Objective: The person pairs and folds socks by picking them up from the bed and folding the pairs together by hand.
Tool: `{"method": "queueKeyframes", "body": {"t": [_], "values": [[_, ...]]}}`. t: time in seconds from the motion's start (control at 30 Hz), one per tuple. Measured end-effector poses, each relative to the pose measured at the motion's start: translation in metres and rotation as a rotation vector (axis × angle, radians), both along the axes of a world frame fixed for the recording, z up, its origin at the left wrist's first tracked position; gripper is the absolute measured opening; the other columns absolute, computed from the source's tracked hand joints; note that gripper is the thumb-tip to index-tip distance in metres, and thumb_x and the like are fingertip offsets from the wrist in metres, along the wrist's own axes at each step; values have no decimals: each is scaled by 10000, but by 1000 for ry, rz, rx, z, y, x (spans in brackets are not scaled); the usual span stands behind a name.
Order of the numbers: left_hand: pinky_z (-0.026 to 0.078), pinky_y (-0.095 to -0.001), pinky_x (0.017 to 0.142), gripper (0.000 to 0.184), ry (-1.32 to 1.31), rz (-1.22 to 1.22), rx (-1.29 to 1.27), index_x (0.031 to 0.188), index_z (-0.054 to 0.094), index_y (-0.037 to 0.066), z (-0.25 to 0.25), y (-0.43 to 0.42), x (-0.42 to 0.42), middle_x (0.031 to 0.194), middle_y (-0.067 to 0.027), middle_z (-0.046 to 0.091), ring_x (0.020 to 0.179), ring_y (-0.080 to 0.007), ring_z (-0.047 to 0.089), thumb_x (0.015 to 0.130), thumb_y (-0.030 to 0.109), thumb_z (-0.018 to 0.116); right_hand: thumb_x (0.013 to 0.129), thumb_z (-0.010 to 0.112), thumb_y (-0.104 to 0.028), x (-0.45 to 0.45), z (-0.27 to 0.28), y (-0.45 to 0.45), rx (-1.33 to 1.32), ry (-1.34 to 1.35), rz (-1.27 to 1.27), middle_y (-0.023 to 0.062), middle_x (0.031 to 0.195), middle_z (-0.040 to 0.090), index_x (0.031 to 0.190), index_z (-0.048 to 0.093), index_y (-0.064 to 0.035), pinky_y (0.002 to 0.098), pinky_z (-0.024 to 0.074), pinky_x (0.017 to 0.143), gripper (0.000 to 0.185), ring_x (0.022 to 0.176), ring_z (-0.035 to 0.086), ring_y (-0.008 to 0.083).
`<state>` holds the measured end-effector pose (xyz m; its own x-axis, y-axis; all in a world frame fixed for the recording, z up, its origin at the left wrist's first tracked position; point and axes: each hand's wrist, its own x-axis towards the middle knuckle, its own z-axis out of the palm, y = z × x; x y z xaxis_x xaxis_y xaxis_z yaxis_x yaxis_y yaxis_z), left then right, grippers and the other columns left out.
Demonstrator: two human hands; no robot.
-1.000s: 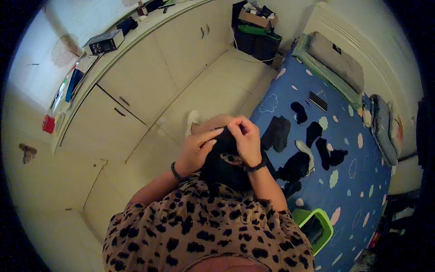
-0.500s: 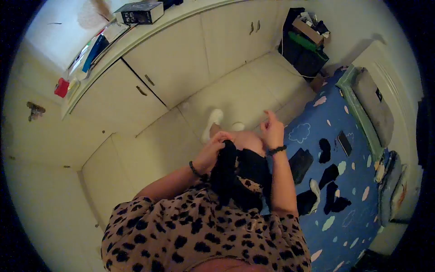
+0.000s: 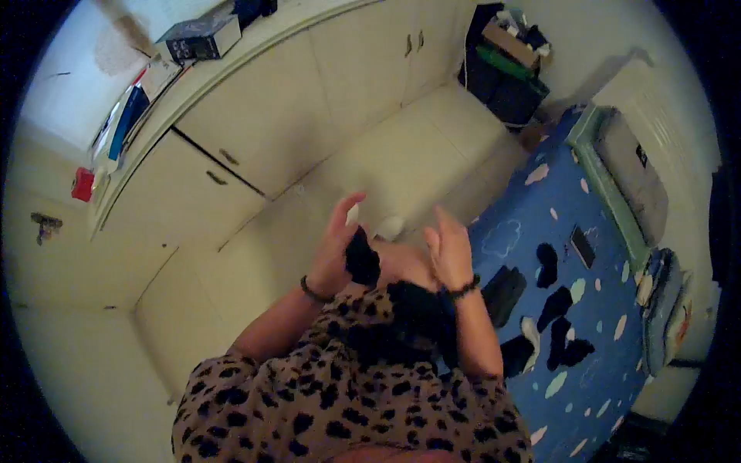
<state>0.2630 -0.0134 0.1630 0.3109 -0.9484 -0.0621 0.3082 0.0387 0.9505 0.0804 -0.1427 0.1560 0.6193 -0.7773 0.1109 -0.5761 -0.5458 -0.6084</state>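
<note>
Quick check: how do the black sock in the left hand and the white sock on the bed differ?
Colour: the black sock is dark all over, while the white sock is pale.
Place: the black sock is in the left hand; the white sock lies on the bed.
Shape: the black sock looks bunched, the white sock long and narrow.
Both look soft.

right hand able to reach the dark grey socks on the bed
Probably yes: the right hand looks empty, and the dark grey socks lie uncovered on the bed at that side.
</note>
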Motion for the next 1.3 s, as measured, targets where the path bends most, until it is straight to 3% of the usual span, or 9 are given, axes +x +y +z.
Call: {"method": "queueKeyframes", "body": {"t": [0.17, 0.3, 0.43, 0.57, 0.63, 0.77, 0.9, 0.97, 1.3], "values": [[428, -237, 596, 574, 235, 38, -148, 1451, 233, 109, 16, -10, -20, 833, 8, 520, 676, -75, 479, 932, 146, 478, 849, 570, -360, 16, 97, 30, -50, -15, 854, 233, 1186, 568, 1166, 567, -12, 477, 405, 940, 470, 1096, 525, 420], [406, -216, 595, 573, -122, 172, -84, 1455, 234, 99, 46, -19, -14, 926, 2, 534, 671, -62, 445, 932, 135, 465, 847, 575, -342, 13, 18, 6, 277, -154, -80, 237, 1185, 548, 1054, 606, -15, 468, 405, 938, 388, 1096, 513, 413], [383, -197, 596, 547, -53, 112, -98, 1449, 250, 95, 39, -12, -31, 917, 10, 507, 661, -47, 430, 936, 116, 438, 861, 541, -280, 13, 108, 43, 183, 85, 575, 252, 1137, 575, 1210, 508, 29, 487, 418, 903, 468, 1057, 537, 416], [400, -197, 612, 498, 66, 149, -150, 1430, 286, 91, 65, -19, -32, 758, 20, 518, 661, -45, 469, 950, 97, 418, 757, 652, -189, 10, 106, 18, 347, 249, 266, 202, 1278, 514, 1300, 441, -22, 457, 403, 941, 606, 1162, 491, 360], [427, -203, 638, 450, 47, 158, -177, 1398, 343, 80, 70, -22, -35, 792, 9, 555, 699, -53, 511, 958, 113, 431, 753, 668, -104, 10, 71, 48, -294, -518, 99, 196, 1245, 540, 1321, 442, -51, 424, 428, 927, 613, 1124, 524, 364], [496, -243, 703, 343, -97, 333, -210, 1273, 480, -19, 82, -1, -25, 921, -52, 642, 789, -104, 602, 982, 158, 438, 818, 635, -25, 29, -28, 73, 394, -435, 380, 144, 1181, 595, 1315, 467, -67, 330, 486, 813, 527, 948, 619, 250], [495, -245, 772, 368, -176, 253, -101, 1292, 461, -44, 97, 19, -11, 1037, -94, 631, 882, -114, 610, 946, 80, 461, 868, 613, -67, 20, -7, 98, 544, -725, 209, 97, 1046, 624, 1148, 531, -22, 335, 500, 836, 295, 910, 633, 267], [485, -240, 795, 393, -174, 263, -94, 1305, 453, -42, 90, 20, -17, 1071, -89, 617, 908, -112, 601, 921, 34, 467, 924, 561, -96, 11, -2, 92, 1016, -876, 247, 36, 877, 612, 1091, 548, -38, 223, 462, 639, 177, 739, 590, 109], [370, -159, 666, 642, -124, -107, -234, 1455, 256, 21, 95, 26, -68, 946, 3, 563, 756, -33, 480, 864, -43, 497, 893, 574, -187, -68, 56, 68, 642, -1093, 8, 15, 1000, 532, 1176, 485, -43, 256, 429, 765, 330, 889, 501, 105]]}}
